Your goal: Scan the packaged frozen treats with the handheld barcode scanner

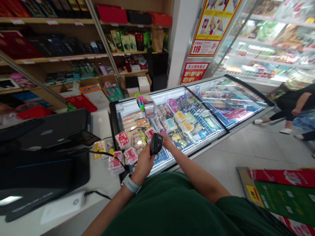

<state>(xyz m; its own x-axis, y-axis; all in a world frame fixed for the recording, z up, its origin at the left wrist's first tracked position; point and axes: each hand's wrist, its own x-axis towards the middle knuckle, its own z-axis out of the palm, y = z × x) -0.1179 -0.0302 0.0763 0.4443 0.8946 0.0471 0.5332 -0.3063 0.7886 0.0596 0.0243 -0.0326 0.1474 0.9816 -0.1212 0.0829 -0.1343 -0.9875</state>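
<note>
A black handheld scanner (157,143) is in my left hand (144,162), whose fingers wrap round its handle; a pale watch is on that wrist. My right hand (166,141) is just beyond the scanner, its fingers partly hidden behind it. A red and white pack (150,132) shows behind the scanner, close to both hands; I cannot make out whether it is held. More red and white packs (123,140) lie on the freezer's left end, one of them (131,155) near my left hand. An orange pack (99,149) lies on the counter.
A glass-topped chest freezer (209,144) with packaged food stretches to the right. Black monitors (46,131) and cables stand on the white counter (102,123) at left. Stocked shelves (69,58) are behind. At far right are people's legs (286,126) and red and green boxes (283,196).
</note>
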